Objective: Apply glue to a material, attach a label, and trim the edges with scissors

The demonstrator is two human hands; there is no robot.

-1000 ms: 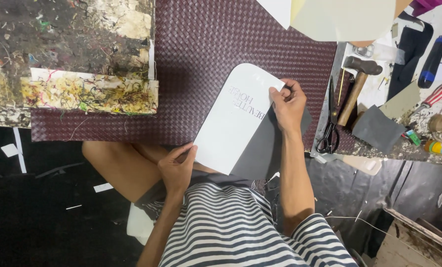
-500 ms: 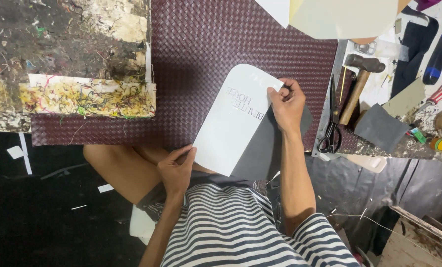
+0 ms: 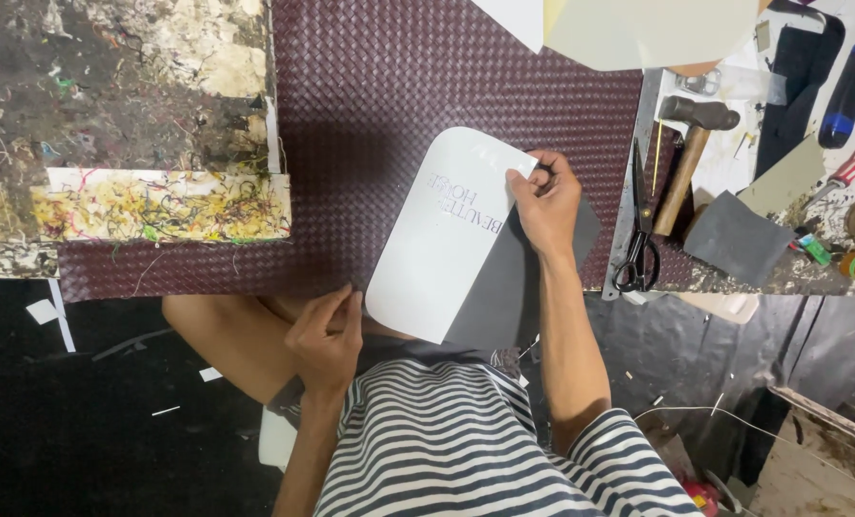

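A worn bench (image 3: 83, 86) fills the upper left, its top crusted with dried glue and paint in grey, cream and brown, and its front edge (image 3: 159, 204) is smeared yellow with tangled threads of colour. To the right a second stretch of bench (image 3: 782, 273) is pale and equally stained, edged on its left by a metal strip (image 3: 629, 191). Below the benches the floor (image 3: 73, 421) is dark, almost black, strewn with small white paper scraps (image 3: 42, 310). At the lower right lies a rough wooden board (image 3: 820, 460). Light is even and soft, with faint shadows.
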